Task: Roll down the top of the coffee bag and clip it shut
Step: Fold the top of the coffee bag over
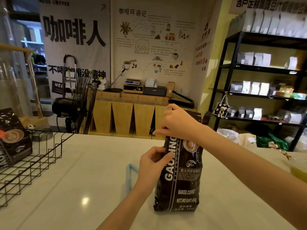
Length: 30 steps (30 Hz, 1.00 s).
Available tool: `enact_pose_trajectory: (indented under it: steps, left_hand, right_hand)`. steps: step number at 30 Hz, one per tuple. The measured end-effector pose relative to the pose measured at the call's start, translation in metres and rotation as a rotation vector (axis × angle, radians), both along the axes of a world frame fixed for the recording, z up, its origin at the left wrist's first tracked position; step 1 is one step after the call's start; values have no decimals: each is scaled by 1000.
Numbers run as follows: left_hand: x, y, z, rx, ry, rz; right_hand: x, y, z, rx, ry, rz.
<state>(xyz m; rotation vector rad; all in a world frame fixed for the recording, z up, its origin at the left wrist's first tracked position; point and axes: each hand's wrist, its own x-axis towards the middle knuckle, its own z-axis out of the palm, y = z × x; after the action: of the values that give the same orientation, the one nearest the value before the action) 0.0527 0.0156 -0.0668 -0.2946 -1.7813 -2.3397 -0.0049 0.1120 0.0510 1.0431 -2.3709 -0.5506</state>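
A dark brown coffee bag (pixel 181 180) with white lettering stands upright on the white counter (pixel 83 180), right of centre. My left hand (pixel 153 161) grips the bag's left edge about halfway up. My right hand (pixel 178 124) pinches the bag's top from the front, hiding most of the upper rim; the top still stands tall. A light blue clip (pixel 130 173) lies on the counter just left of the bag, partly behind my left wrist.
A black wire basket (pixel 38 156) holding another dark coffee bag (pixel 12 138) sits at the counter's left. A black fan (pixel 79 103) and wooden cabinets stand beyond the far edge. Black shelves (pixel 265 77) with pale bags fill the right.
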Motion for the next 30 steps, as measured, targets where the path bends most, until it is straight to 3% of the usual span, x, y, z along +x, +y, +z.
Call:
enact_pose_trajectory:
  steps: [10,17,23,30]
  left_hand:
    - [2,18,-6,7,38,158]
    - [13,28,-10,-43,122,245]
    - [16,30,-8,-40,132,243]
    - [8,25,0,-90,138,294]
  right_hand:
    - [-15,4,-9,-93,297,114]
    - [-10,4,-11,-111,489,-50]
    - [-1,-1,-11,-127,181,-167]
    - [0,3,-3,-137,145,-106]
